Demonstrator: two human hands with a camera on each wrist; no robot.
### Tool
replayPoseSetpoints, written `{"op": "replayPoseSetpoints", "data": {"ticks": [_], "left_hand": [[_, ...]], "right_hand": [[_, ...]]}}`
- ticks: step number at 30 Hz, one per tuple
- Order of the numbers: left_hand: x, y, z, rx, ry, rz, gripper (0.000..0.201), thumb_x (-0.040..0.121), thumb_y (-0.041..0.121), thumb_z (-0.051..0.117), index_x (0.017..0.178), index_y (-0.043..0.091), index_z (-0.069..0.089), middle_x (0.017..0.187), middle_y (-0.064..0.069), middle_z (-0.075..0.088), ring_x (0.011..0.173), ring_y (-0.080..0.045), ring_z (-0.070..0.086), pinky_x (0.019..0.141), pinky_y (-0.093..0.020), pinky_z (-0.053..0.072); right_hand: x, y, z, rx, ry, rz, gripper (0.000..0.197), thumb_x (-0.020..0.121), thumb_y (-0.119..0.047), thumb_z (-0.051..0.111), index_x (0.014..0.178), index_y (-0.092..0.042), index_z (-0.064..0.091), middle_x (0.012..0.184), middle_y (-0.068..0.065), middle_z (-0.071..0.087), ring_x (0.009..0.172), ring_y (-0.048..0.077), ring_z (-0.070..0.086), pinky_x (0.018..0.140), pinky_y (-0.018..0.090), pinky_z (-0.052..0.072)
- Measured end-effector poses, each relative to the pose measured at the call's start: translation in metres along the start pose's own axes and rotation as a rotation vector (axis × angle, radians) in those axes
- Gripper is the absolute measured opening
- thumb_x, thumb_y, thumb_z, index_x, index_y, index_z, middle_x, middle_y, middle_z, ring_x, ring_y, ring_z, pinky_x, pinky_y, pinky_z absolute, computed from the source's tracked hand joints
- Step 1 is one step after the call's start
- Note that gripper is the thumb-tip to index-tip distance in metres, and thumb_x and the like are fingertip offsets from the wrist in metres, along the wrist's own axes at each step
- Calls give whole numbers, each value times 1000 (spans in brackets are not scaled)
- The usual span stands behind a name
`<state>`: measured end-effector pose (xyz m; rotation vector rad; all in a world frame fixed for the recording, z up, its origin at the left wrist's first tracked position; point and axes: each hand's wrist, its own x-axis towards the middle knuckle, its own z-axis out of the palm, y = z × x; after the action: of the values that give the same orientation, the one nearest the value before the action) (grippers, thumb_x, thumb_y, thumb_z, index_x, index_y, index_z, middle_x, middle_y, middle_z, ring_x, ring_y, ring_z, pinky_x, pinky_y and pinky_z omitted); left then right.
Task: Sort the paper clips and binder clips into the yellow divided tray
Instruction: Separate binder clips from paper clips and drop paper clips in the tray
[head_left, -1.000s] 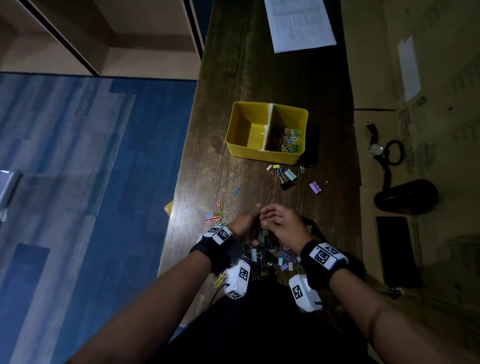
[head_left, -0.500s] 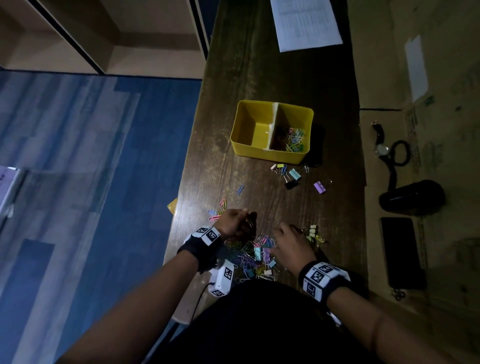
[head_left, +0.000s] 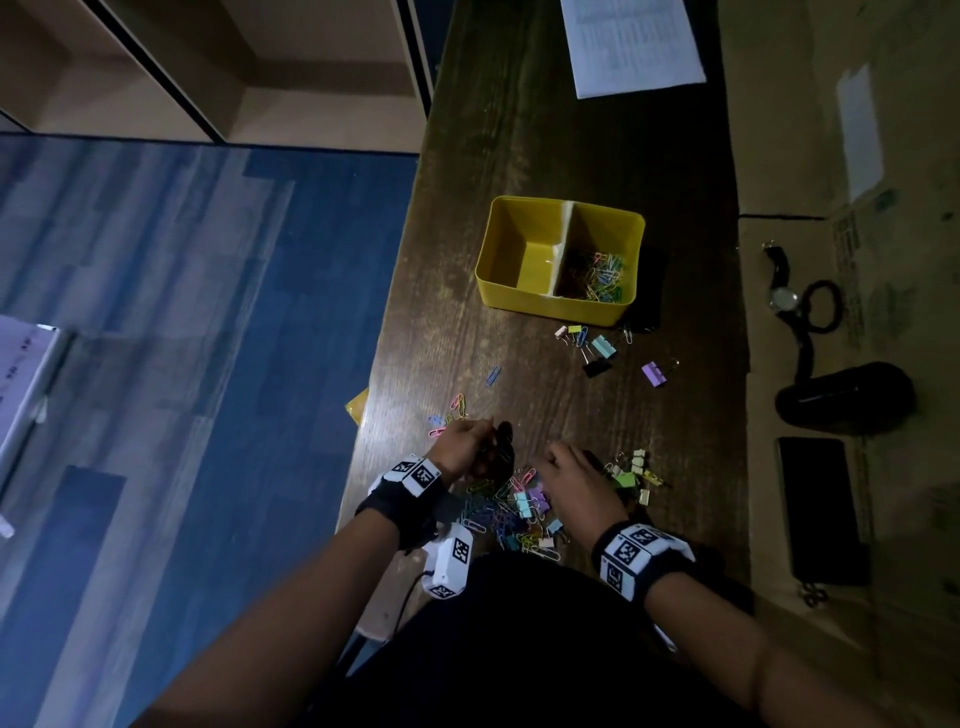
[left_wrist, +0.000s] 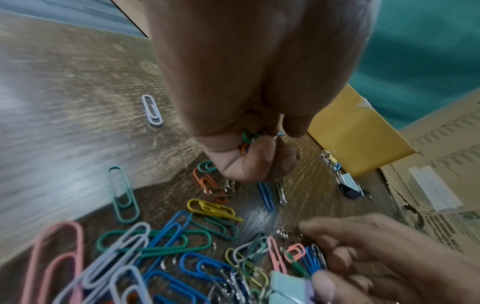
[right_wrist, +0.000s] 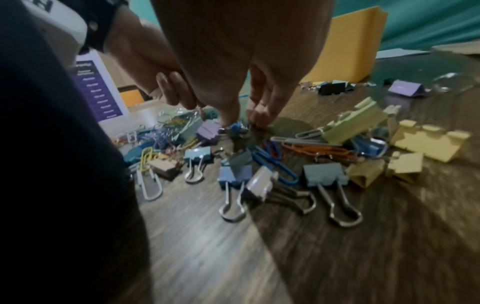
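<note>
The yellow divided tray (head_left: 519, 306) stands mid-table, with colored paper clips (head_left: 602, 275) in its right compartment. A mixed pile of paper clips and binder clips (head_left: 509, 512) lies near the table's front edge. My left hand (head_left: 488, 441) is at the pile's far left, and its curled fingers hold several paper clips (left_wrist: 248, 137) in a loose fist. My right hand (head_left: 558, 460) reaches down into the pile, where thumb and fingertips pinch a blue paper clip (right_wrist: 236, 127). More binder clips (head_left: 636, 470) lie just right of that hand.
A few binder clips (head_left: 597, 348) and a purple one (head_left: 653, 374) lie in front of the tray. A printed sheet (head_left: 631, 41) is at the far end. To the right are a wristwatch (head_left: 782, 291), a black case (head_left: 847, 397) and a phone (head_left: 821, 509).
A second ago both hands were joined above the pile. They have parted: the left moved left with its clips, and the right came down onto the pile.
</note>
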<state>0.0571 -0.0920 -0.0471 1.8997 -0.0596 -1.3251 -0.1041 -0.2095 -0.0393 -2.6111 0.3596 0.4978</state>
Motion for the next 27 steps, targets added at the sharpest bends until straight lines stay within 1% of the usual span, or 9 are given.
{"op": "replayPoseSetpoints", "data": {"ticks": [5, 9, 11, 14, 17, 20, 23, 25, 27], "left_hand": [[-10, 0, -4, -64, 7, -23, 41, 100, 39, 40, 74, 11, 54, 56, -2, 50, 37, -12, 46, 38, -16, 33], [-9, -4, -8, -49, 10, -14, 45, 99, 43, 42, 73, 10, 57, 57, -5, 54, 40, -15, 49, 44, -19, 36], [-8, -6, -10, -43, 15, -15, 46, 98, 45, 43, 72, 11, 59, 58, -6, 55, 44, -18, 48, 48, -23, 35], [-10, -4, -12, -55, 8, -17, 45, 98, 44, 42, 69, 13, 57, 55, -3, 52, 41, -16, 44, 44, -20, 31], [-11, -2, -10, -23, -16, -12, 48, 99, 47, 39, 73, 12, 59, 57, -2, 54, 42, -15, 46, 42, -19, 33], [-14, 2, -6, -36, -63, -24, 50, 101, 44, 34, 77, 9, 60, 60, -5, 57, 41, -14, 49, 41, -18, 36], [-17, 7, 0, -73, -128, -44, 51, 102, 43, 31, 82, 6, 61, 62, -6, 62, 43, -16, 55, 42, -20, 44], [-16, 8, 5, -93, -149, -51, 53, 101, 44, 31, 87, 4, 62, 66, -9, 65, 49, -18, 59, 45, -23, 49], [-13, 11, 12, -119, -153, -59, 55, 101, 47, 31, 94, 2, 62, 71, -12, 66, 53, -21, 62, 47, -25, 51]], "right_hand": [[3, 3, -10, -40, -45, -158, 66, 80, 7, 52, 138, -24, 42, 140, 7, 37, 127, 27, 38, 100, 39, 42], [10, 9, -22, -203, -217, -380, 81, 80, 5, 53, 148, -27, 24, 159, 0, 9, 146, 27, 4, 111, 47, 26], [8, 14, -24, -279, -271, -447, 79, 84, 4, 52, 151, -23, 20, 161, 2, 3, 147, 29, -1, 112, 48, 23], [0, 24, -20, -281, -196, -504, 76, 73, 7, 65, 142, -12, 40, 152, 11, 35, 138, 33, 34, 98, 45, 44], [-5, 32, -11, -289, -78, -514, 66, 51, -2, 85, 113, -12, 67, 116, 7, 65, 104, 25, 63, 72, 29, 56], [-5, 30, -10, -213, -35, -444, 54, 52, -2, 85, 102, -14, 70, 104, 4, 67, 96, 22, 63, 66, 27, 54], [-1, 32, -10, -36, -67, -260, 40, 76, 4, 65, 113, -12, 65, 117, 5, 59, 111, 22, 54, 89, 28, 46], [2, 26, -14, 175, -19, -152, 32, 83, 6, 58, 109, -11, 66, 115, 3, 58, 109, 14, 54, 93, 17, 40], [5, 12, -26, 414, 70, -66, 22, 88, 3, 56, 102, -10, 69, 105, -2, 59, 96, 0, 55, 85, 9, 38]]}}
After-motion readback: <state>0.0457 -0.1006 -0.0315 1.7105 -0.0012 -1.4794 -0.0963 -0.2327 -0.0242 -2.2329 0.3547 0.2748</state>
